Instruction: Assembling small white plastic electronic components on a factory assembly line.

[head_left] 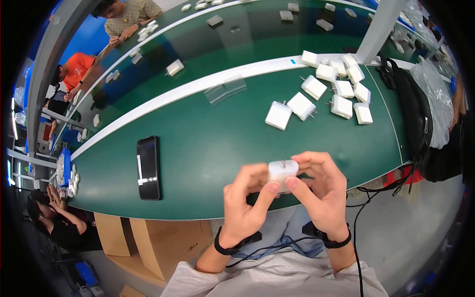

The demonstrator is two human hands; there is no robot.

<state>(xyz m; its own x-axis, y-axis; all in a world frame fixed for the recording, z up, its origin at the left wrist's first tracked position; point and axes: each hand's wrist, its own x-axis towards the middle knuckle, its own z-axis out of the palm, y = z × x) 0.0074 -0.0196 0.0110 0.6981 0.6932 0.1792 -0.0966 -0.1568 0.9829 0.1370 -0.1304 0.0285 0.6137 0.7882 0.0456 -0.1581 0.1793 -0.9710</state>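
Between my two hands is a white plug-in charger (282,174), its metal prongs at the far end. My left hand (249,198) grips it from the left, thumb on the near face. From the other side my right hand (320,192) holds it too, its thumb beside the left one and its fingers curled around the right edge. The charger is lifted over the near edge of the green table (208,163). Farther off to the right lie several similar white chargers (302,105) in a loose group, some with prongs showing.
A black phone (149,168) lies at the left. Clear plastic film (225,90) rests by the white rail. Beyond it, a conveyor belt (198,44) carries more white pieces. A black bag (415,104) stands at the right edge, cardboard boxes (168,242) below. Several people work along the line.
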